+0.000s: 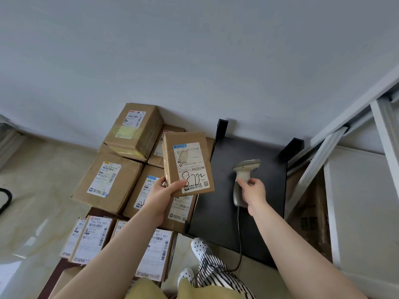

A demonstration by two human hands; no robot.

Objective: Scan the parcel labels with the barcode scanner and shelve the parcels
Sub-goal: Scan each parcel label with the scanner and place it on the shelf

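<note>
Presently, left hand (160, 190) grips the raised parcel (188, 162) by its lower corner; right hand (251, 190) grips the barcode scanner (243, 180) over the black surface (216, 212). Risk: scanner aimed off-label, so no read.

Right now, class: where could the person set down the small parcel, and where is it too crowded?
Free: the black platform on the near side of the barcode scanner, and the pale floor left of the stacked cardboard boxes. Crowded: the boxes under the left hand holding the small parcel, packed edge to edge.
</note>
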